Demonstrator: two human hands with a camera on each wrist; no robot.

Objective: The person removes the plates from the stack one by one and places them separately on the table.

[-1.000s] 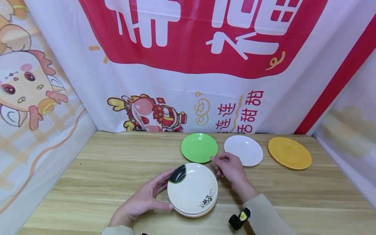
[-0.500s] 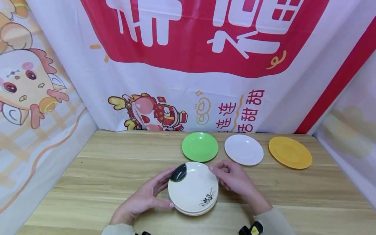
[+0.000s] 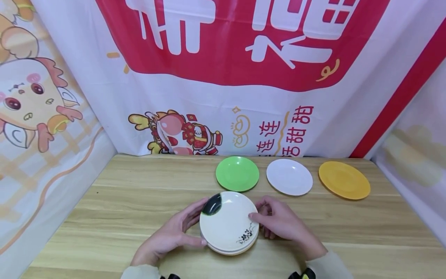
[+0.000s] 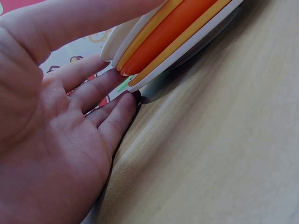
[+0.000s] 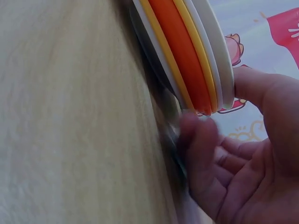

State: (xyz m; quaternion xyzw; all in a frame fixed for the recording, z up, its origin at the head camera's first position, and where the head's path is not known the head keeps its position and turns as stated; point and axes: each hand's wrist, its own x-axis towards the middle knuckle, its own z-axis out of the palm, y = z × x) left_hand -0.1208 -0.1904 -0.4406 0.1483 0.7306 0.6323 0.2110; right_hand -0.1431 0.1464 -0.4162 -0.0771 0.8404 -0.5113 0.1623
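Note:
A stack of several plates (image 3: 228, 223) stands on the wooden table near me. Its top plate is white, with a dark patch and a black floral print. Orange (image 4: 159, 46), yellow and white rims show below it in the left wrist view. My left hand (image 3: 170, 232) holds the stack's left side, thumb toward the front and fingers spread behind along the rims. My right hand (image 3: 280, 219) grips the right edge, its thumb over the top plate's rim. In the right wrist view its fingers (image 5: 201, 149) curl by the lower rims, blurred; their exact contact is unclear.
Behind the stack, a green plate (image 3: 237, 174), a white plate (image 3: 289, 177) and a yellow plate (image 3: 344, 180) lie in a row along the back of the table (image 3: 139, 197). Printed cloth (image 3: 195, 93) hangs behind and at both sides.
My right hand has come down and nearer from the green plate's edge to the stack's right side, its thumb now over the top plate. My left hand and the plates have stayed put.

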